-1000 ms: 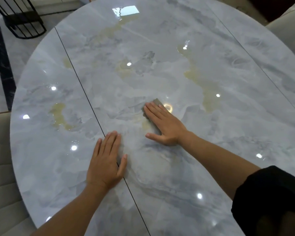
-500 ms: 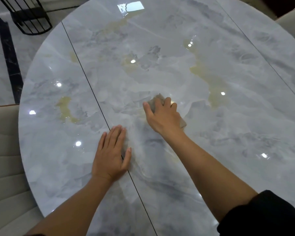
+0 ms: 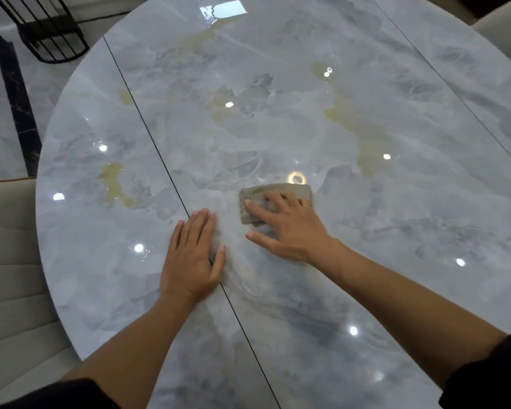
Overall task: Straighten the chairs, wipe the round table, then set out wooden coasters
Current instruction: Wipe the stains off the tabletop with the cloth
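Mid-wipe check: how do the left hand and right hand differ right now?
The left hand lies bare on the table; the right hand presses a grey cloth. The left hand's fingers are close together; the right hand's are spread. The left hand straddles the dark seam; the right hand sits to its right. Both are flat, palm down.

Round, glossy, grey marble-patterned table (image 3: 396, 246) and its load.
Thin dark seams (image 3: 148, 125) cross the top, which shows yellowish patches and lamp reflections. A small rectangular grey-beige cloth (image 3: 278, 191) lies near the middle under the spread fingers of the right grip (image 3: 289, 228). The left grip (image 3: 192, 255) rests flat just beside it, across one seam.
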